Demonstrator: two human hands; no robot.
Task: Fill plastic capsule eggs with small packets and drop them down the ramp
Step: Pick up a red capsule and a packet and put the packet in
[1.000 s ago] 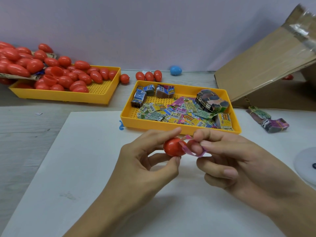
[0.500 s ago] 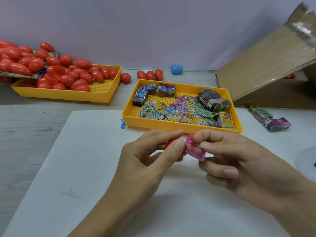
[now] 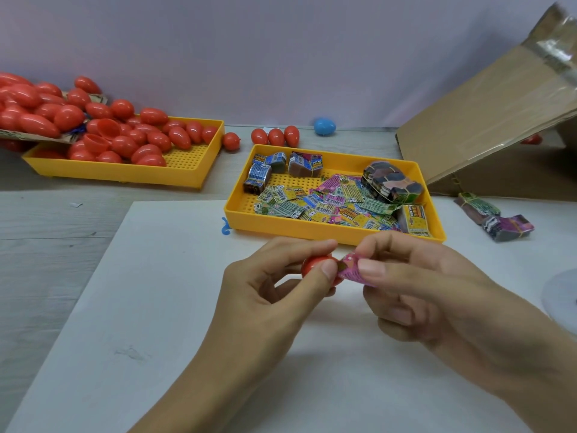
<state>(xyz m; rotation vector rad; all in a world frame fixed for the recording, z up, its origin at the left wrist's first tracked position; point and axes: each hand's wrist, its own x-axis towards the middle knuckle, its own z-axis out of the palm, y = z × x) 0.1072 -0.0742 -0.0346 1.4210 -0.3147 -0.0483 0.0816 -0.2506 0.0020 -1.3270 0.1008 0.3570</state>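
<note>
My left hand (image 3: 274, 295) grips a red capsule egg half (image 3: 313, 265) between thumb and fingers, low in the middle of the view. My right hand (image 3: 418, 292) pinches a small pink packet (image 3: 351, 270) whose left end touches the egg's opening. Behind my hands stands a yellow tray (image 3: 299, 228) filled with loose packets (image 3: 331, 203) and banded bundles. A second yellow tray (image 3: 131, 175) at the far left is heaped with red eggs (image 3: 125, 142). The cardboard ramp (image 3: 487, 126) slopes up at the right.
Three red eggs (image 3: 276, 136) and a blue egg (image 3: 324, 126) lie by the back wall. Two banded packet bundles (image 3: 496, 218) lie right of the packet tray. A white sheet (image 3: 156, 323) covers the table under my hands. A pale round object (image 3: 562, 295) shows at the right edge.
The pink packet has folded and moved closer into the egg half. My left thumb has come up over the egg's front, hiding more of it. Both hands stay in place.
</note>
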